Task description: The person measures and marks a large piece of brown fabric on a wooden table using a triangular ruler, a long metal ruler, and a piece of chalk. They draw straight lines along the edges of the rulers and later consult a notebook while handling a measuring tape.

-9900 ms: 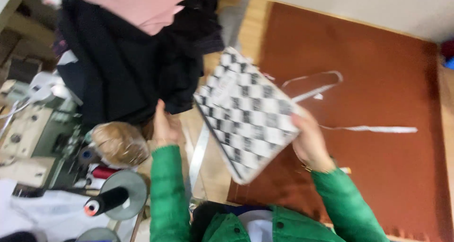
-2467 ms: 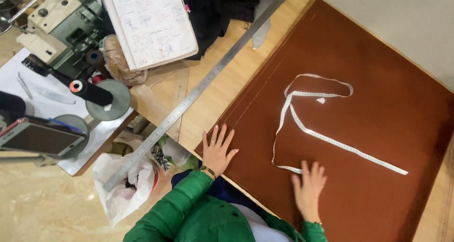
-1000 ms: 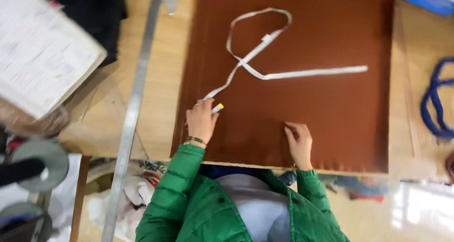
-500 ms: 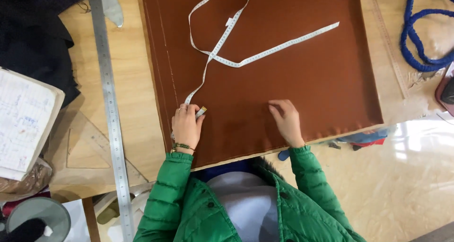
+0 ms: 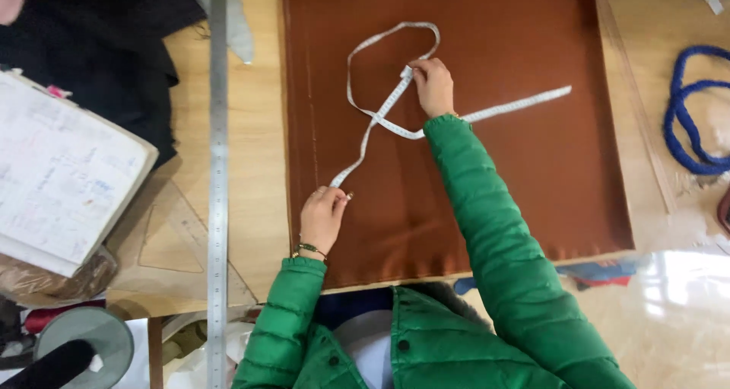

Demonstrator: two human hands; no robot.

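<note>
Hands work a white measuring tape (image 5: 380, 111) on brown fabric (image 5: 517, 176) spread over the wooden tabletop (image 5: 251, 206). The left hand (image 5: 323, 218) pinches the tape's end near the fabric's left edge; the right hand (image 5: 433, 85) grips the tape farther up, mid-cloth. Between them the tape crosses itself in a loop, so a reading may be thrown off by slack or twist. A long metal ruler (image 5: 218, 168) lies left of the fabric, with a notebook (image 5: 65, 184) at the tabletop's left edge.
</note>
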